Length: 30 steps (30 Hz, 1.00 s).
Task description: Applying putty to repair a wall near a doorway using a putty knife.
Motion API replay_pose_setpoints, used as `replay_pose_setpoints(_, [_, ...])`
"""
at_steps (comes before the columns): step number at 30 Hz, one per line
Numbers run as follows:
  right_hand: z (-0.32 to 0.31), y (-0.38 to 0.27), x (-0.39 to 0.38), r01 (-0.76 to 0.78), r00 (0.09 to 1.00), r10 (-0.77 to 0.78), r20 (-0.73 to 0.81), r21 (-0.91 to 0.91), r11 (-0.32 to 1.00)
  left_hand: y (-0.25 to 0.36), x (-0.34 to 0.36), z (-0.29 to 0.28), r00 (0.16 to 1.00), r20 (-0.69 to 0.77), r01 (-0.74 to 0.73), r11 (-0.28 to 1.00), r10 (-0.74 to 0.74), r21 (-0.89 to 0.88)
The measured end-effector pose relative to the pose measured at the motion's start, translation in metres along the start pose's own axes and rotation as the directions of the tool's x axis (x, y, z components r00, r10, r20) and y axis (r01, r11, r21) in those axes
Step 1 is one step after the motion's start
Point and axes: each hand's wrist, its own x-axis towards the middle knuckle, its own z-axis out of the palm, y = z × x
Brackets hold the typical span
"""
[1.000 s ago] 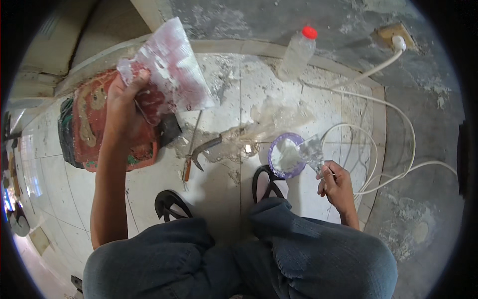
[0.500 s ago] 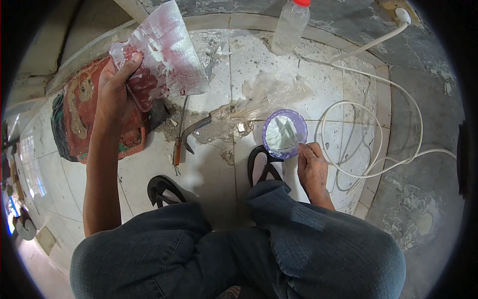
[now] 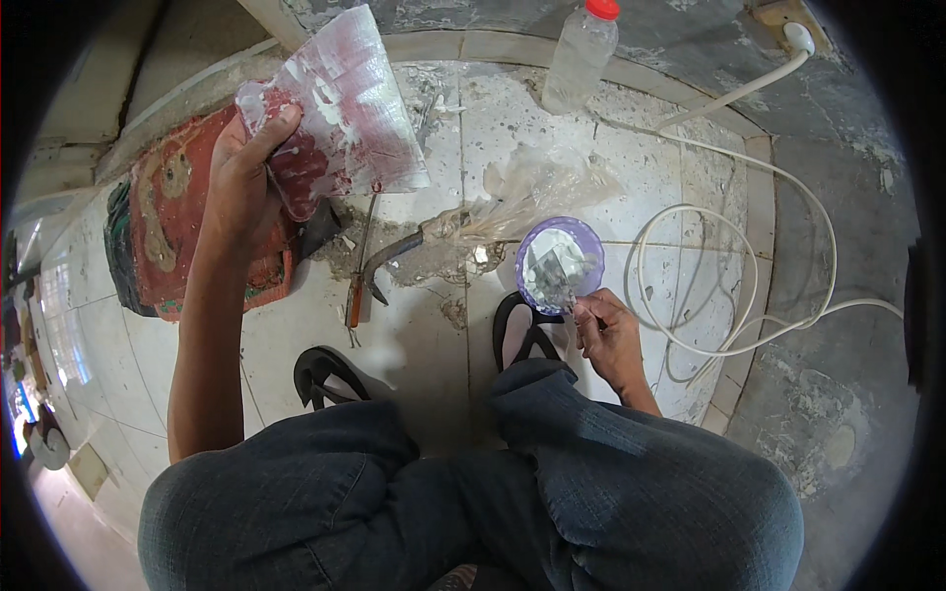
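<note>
Overhead view of a squatting person working on a tiled floor (image 3: 414, 335), with places given relative to the purple bowl (image 3: 561, 264). The bowl is sitting on the tile just beyond the right sandal (image 3: 527, 330) and is holding a pale grey-white paste. The right hand (image 3: 609, 335) is resting at the bowl's near rim, its fingers pinched around a small tool that is dipping into the paste; the tool itself is too small to identify. Well to the left of the bowl and raised above the floor, the left hand (image 3: 241, 187) is gripping a flat, roughly square board (image 3: 340, 113), red and heavily smeared with white, thumb over its upper edge. Between board and bowl, one hammer-like tool (image 3: 394, 254) with a dark curved head and one thin rod with an orange handle (image 3: 357, 271) are lying on the tile, and one crumpled clear plastic bag (image 3: 527, 192) is lying just beyond the bowl, partly covering the hammer's end. Far left of the bowl, one red and green patterned sack (image 3: 163, 236) is lying flat, partly hidden by the left forearm. Beyond the bowl, one clear plastic bottle (image 3: 579, 49) with a red cap is standing against the wall. To the bowl's right, one white cable (image 3: 734, 286) is looping across the floor up to a wall socket (image 3: 796, 34). Two dark sandals are showing, the left sandal (image 3: 325, 374) nearer the knees.
</note>
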Motion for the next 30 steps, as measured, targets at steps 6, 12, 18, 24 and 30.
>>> replay_pose_setpoints(6, [-0.012, -0.007, 0.007, -0.112, 0.979, 0.084, 0.188, 0.146, 0.983, 0.002, -0.002, 0.001, 1.000, 0.021, -0.014, 0.999, 0.015, -0.043])
replay_pose_setpoints(12, [-0.020, -0.014, 0.013, -0.092, 0.961, 0.056, 0.272, 0.125, 0.988, 0.000, -0.002, -0.002, 1.000, -0.020, 0.007, 1.000, -0.007, -0.013])
replay_pose_setpoints(18, [-0.026, -0.013, 0.018, -0.230, 0.925, 0.139, 0.355, 0.231, 0.945, -0.006, 0.000, -0.008, 1.000, 0.012, 0.002, 0.999, -0.001, -0.040])
replay_pose_setpoints(24, [-0.040, -0.001, 0.014, -0.374, 0.878, 0.142, 0.457, 0.469, 0.800, -0.008, 0.001, -0.001, 0.989, 0.011, 0.148, 0.982, -0.148, -0.115])
replay_pose_setpoints(30, [-0.040, -0.060, 0.021, -0.233, 0.943, -0.005, 0.333, 0.671, 0.704, -0.014, -0.013, 0.030, 0.982, -0.060, 0.172, 0.975, -0.181, -0.138])
